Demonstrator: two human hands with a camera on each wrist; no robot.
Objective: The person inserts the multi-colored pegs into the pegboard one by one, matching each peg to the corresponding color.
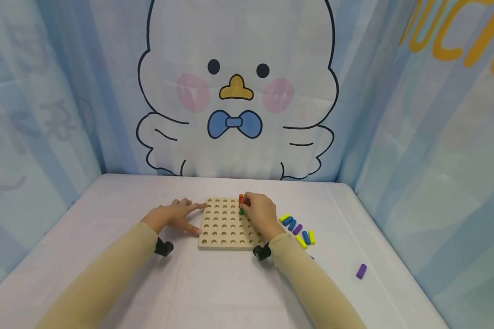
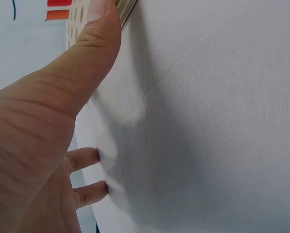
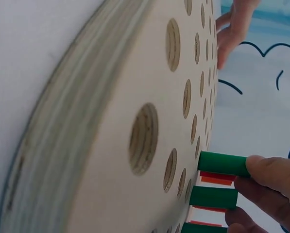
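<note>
A wooden board with rows of round holes (image 1: pixel 220 250) lies flat on the table. My right hand (image 1: pixel 260 214) reaches over it and pinches a green peg (image 3: pixel 223 164) between thumb and finger. The peg stands upright with its lower end at the board; how deep it sits, I cannot tell. Beside it another green peg (image 3: pixel 213 197) stands in the board, with red and orange pegs (image 1: pixel 240 198) behind, partly hidden by the right hand. At the board's left side my left hand (image 1: pixel 170 215) has its fingers spread, the thumb and index finger touching the edge.
Right of the board lie several loose pegs: yellow (image 1: pixel 311 237), blue (image 1: pixel 306 237) and purple (image 1: pixel 298 229). A lone purple peg (image 1: pixel 361 271) lies farther right and nearer. Printed curtains (image 1: pixel 238 155) stand behind the white table (image 1: pixel 218 292) and at both sides.
</note>
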